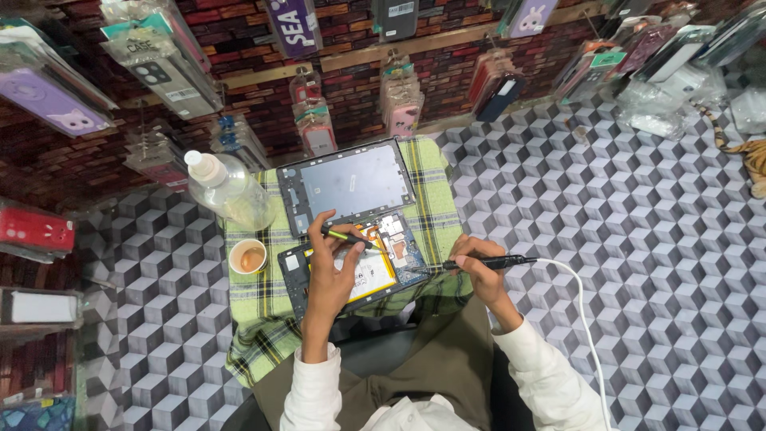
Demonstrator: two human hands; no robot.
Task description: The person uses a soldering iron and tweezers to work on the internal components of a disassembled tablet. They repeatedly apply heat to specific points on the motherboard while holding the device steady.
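A person worked on an opened tablet (351, 267) lying under both hands.
The left hand (335, 267) pinched yellow-green tweezers (349, 236) over its fragile, exposed board; the right hand (479, 267) gripped a corded black soldering pen (488, 262) beside its rigid frame.

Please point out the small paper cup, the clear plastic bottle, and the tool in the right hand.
small paper cup (248, 257), head view, on its rim.
clear plastic bottle (231, 191), head view, on its body.
black corded tool (487, 262), head view, on its handle, held by the right hand (479, 279).
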